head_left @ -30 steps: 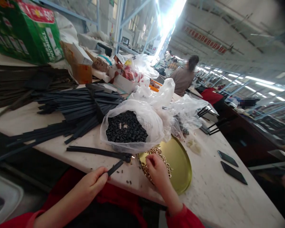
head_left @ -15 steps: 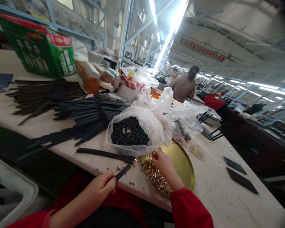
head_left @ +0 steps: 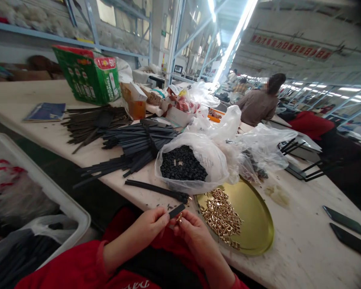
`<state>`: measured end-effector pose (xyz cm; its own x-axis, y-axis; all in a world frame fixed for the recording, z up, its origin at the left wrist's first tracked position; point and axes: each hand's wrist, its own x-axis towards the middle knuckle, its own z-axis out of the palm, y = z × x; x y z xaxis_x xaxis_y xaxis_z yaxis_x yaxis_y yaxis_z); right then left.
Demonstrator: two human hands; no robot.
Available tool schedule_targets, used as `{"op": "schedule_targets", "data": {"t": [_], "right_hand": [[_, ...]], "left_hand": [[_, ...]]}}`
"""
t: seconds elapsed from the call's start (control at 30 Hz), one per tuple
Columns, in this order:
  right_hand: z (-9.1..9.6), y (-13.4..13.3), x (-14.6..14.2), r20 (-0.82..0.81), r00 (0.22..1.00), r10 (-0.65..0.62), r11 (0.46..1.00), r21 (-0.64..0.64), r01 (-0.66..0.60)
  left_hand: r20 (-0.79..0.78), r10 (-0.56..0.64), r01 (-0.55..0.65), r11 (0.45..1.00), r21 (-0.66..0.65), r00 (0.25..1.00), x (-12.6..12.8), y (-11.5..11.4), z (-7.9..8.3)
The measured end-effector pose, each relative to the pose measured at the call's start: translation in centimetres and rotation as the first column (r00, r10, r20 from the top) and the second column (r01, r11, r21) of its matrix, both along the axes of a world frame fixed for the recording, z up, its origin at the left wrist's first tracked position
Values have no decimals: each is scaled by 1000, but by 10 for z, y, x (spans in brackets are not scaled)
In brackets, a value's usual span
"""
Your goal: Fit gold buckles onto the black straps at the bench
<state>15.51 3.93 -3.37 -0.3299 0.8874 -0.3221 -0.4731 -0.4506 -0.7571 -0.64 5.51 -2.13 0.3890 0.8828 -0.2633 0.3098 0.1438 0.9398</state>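
Left hand (head_left: 157, 222) has a black strip (head_left: 177, 211) pinched, right hand (head_left: 195, 233) is pinching a gold bit (head_left: 179, 218) (can't tell if just one), all just left of the gold tray (head_left: 257, 218). Strip's long axis slants up and away from the person, free end aimed roughly at the tray's left edge. Imo, grip near that end and keep the bit square to it.

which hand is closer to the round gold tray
Right. The right hand, pinching a small gold-coloured piece, is just left of the round gold tray; the left hand, holding a black strip, is farther left.
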Motion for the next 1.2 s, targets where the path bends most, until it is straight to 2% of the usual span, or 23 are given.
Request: {"op": "schedule_targets", "data": {"t": [0.17, 0.3, 0.5, 0.67, 0.77, 1.0, 1.2], "right_hand": [[-9, -5, -1, -47, 997, -58, 997, -57, 56], [-13, -4, -4, 17, 992, -127, 988, -90, 128], [-22, -2, -8, 115, 969, -218, 971, -71, 227], [-17, -1, -6, 41, 952, -304, 944, -123, 307], [-11, 1, -6, 30, 937, -347, 927, -144, 348], [-12, 0, -13, 51, 905, -423, 892, -150, 426], [-18, -5, -20, -13, 890, -456, 867, -233, 441]], "left_hand": [[-138, 35, -17, 992, 128, 990, 0, 0, -4], [-197, 53, -11, 978, 209, 979, 2, 0, -4], [-200, 26, 21, 974, 227, 979, 2, -3, 4], [-319, -6, 79, 973, 218, 948, -5, -9, 7], [-361, -39, 111, 978, 179, 932, -7, -13, 5], [-350, 3, 53, 988, 148, 937, -3, -15, -9], [-354, -23, 91, 980, 176, 935, -4, -16, -8]]}}
